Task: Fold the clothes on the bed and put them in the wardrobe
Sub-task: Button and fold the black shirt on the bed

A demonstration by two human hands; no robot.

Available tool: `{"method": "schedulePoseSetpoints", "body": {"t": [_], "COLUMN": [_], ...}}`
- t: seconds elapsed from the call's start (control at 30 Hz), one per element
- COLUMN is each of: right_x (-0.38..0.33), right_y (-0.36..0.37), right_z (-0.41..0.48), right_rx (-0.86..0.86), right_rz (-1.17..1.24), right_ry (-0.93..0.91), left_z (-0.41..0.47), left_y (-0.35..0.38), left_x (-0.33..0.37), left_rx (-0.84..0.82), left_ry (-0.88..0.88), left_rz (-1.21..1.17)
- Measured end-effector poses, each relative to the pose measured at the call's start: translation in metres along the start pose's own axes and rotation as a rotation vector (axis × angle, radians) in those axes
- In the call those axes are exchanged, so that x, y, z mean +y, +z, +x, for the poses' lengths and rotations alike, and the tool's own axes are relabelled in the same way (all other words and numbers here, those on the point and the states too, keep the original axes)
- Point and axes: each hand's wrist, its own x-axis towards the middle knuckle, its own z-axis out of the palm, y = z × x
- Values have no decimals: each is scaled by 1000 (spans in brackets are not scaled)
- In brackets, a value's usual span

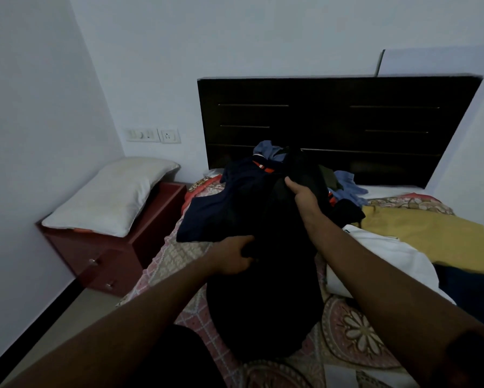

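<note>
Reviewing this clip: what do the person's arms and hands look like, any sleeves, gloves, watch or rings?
Both forearms are bare up to the bottom edge of the picture; no sleeve shows on either. The left hand and the right hand wear no gloves. No watch, bracelet or ring is visible, though the room is dim and the fingers are partly buried in dark cloth, so a small ring could be missed.
</note>
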Motion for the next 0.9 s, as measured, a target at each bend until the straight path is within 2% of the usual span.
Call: {"method": "schedulePoseSetpoints", "body": {"t": [0.07,0.13,0.2,0.27,0.3,0.4,0.47,0.5,0.57,0.63,0.67,0.73,0.8,0.9], "right_x": [-10,-19,-24,-21,-19,-14,-15,-13,-9,-2,0,3,-2,-26], "right_y": [-9,-26,-48,-66,-68,-49,-22,-8,22,46,56,67,70,80], "right_z": [3,10,22,34,36,31,13,2,-22,-44,-49,-40,-28,-29], "right_rx": [-20,11,132,266,305,386,406,350,102,-118,-140,-62,-58,-312], "right_rz": [-9,-74,-421,-865,-973,-1066,-1026,-988,-915,-921,-962,-999,-839,-452], "right_ry": [14,12,-64,-215,-294,-579,-781,-836,-866,-825,-843,-876,-736,-399], "left_z": [-1,-5,-9,-9,-8,-4,-9,-10,-15,-27,-35,-52,-69,-100], "left_y": [-7,-22,-43,-64,-77,-115,-140,-149,-168,-185,-195,-211,-227,-252], "left_x": [-5,-1,7,13,18,36,56,63,80,97,105,110,106,91], "left_rx": [70,115,178,234,248,362,497,547,596,583,542,446,347,188], "left_ry": [22,4,-42,-46,-30,2,-21,-51,-106,-154,-185,-240,-232,-167], "left_rz": [-114,-431,-641,-609,-535,-346,-247,-219,-159,-154,-197,-241,-232,-282]}}
